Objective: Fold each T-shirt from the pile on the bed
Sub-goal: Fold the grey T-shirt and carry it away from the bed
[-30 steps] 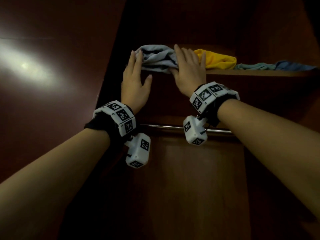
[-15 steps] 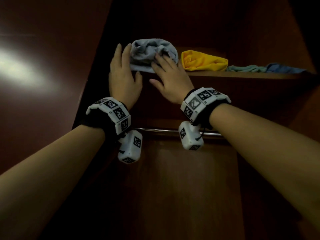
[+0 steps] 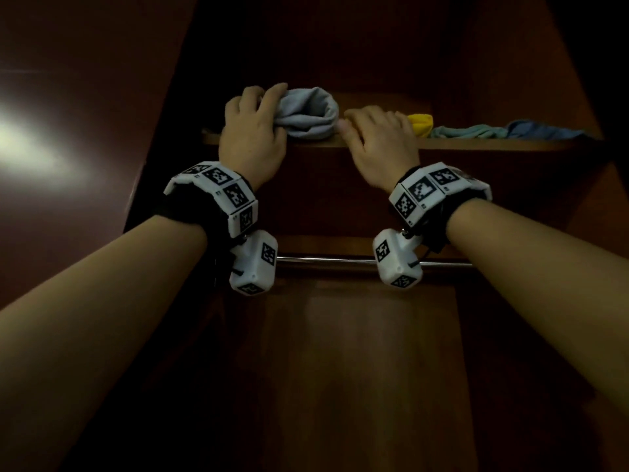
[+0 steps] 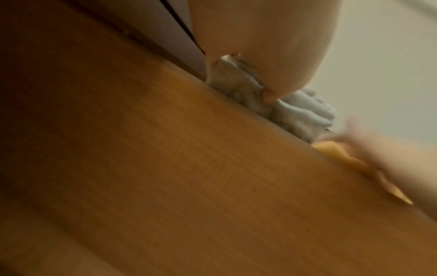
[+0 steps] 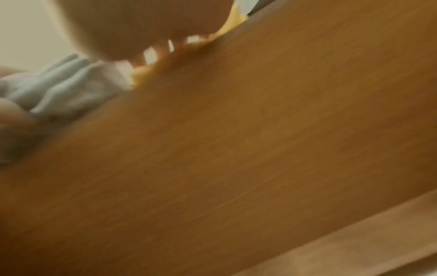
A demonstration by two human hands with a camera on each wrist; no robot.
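Note:
A rolled grey T-shirt [image 3: 306,114] lies on a wooden wardrobe shelf [image 3: 476,144]. My left hand [image 3: 252,131] grips its left end, fingers curled over the top; in the left wrist view the thumb [image 4: 267,97] digs into the grey T-shirt [image 4: 295,112]. Just right of it lies a yellow T-shirt [image 3: 422,126], mostly hidden under my right hand [image 3: 374,131], whose fingers curl down onto it. In the right wrist view the fingertips [image 5: 165,57] press on the yellow T-shirt [image 5: 234,22] at the shelf's front edge.
A teal garment [image 3: 466,131] and a blue garment [image 3: 537,131] lie further right on the same shelf. A metal hanging rail [image 3: 323,260] runs below the shelf, behind my wrists. Dark wooden wardrobe walls close in on both sides.
My right hand left the grey T-shirt and moved right onto the yellow one. My left hand went from lying flat beside the grey T-shirt to gripping its left end.

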